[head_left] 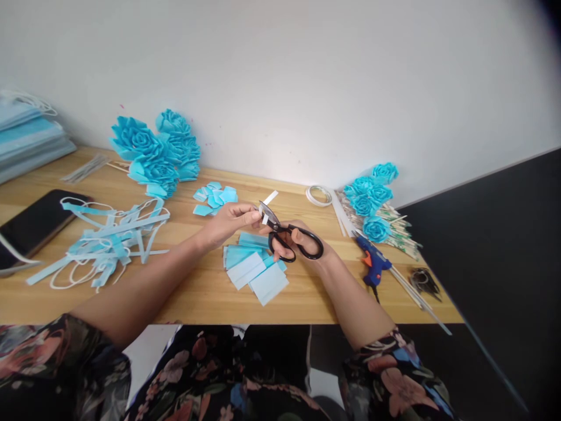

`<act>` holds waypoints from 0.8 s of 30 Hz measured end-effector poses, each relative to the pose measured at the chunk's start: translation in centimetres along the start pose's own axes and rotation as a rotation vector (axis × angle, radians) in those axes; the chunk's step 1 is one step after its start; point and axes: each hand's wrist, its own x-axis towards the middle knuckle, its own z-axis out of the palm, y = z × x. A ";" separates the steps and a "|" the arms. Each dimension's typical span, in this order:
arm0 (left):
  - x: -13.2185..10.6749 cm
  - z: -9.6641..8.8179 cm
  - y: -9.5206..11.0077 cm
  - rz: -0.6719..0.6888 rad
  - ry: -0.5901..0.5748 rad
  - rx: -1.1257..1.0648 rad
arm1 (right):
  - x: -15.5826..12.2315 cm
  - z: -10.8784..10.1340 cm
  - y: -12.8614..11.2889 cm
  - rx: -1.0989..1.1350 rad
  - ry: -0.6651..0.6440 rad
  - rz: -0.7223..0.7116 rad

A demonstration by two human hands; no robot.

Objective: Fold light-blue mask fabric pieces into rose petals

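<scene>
We see left hand [230, 224] pinching white strip [271, 197], right hand [302, 237] gripping scissors [270, 216], between the surface's [188, 307] front and back edges; fingertips [255, 217] sit right by the blades, so a slip could nick them; dipping hands could scatter the blue rectangles [246, 270]

Wooden table [307, 301] with phone [39, 225], flowers [142, 143]

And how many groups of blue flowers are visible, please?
2: a larger group at the left, near the wall, and a smaller group at the right, beside the glue gun. None seems hidden.
</scene>
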 end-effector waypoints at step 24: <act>-0.1 0.1 0.0 -0.017 -0.038 0.020 | 0.2 0.5 -0.9 -0.083 0.070 -0.008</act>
